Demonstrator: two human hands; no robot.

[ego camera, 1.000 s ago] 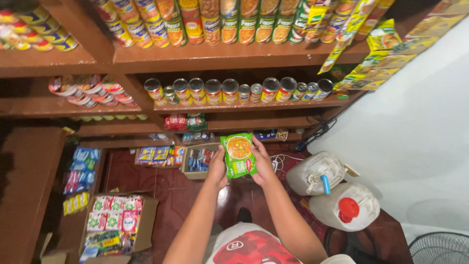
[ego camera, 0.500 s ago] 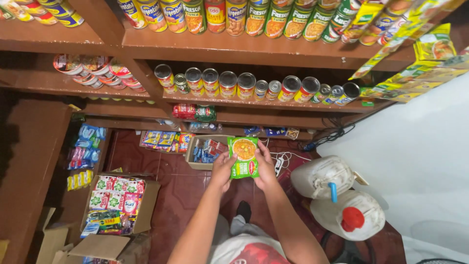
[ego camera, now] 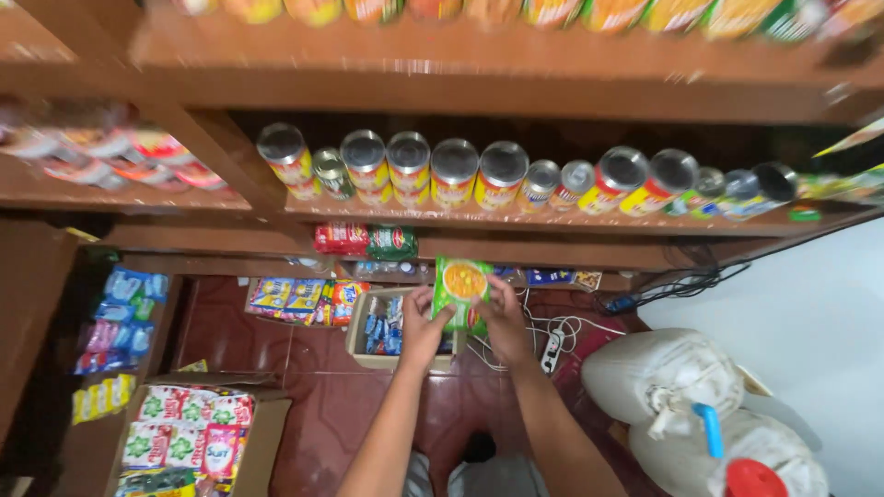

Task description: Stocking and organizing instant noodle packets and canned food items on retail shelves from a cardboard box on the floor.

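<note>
In the head view, the green packet (ego camera: 461,290) has moved farther out from the body than half a second ago, toward the low shelf over the small cardboard box (ego camera: 368,354). The left hand (ego camera: 422,324) and right hand (ego camera: 502,317) keep their fingers clamped on its lower edges. A row of cans (ego camera: 456,172) stands above; white sacks (ego camera: 668,382) sit right.

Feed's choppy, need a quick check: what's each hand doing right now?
Left hand: closed on the left edge of the green packet.
Right hand: closed on the packet's right edge.
</note>
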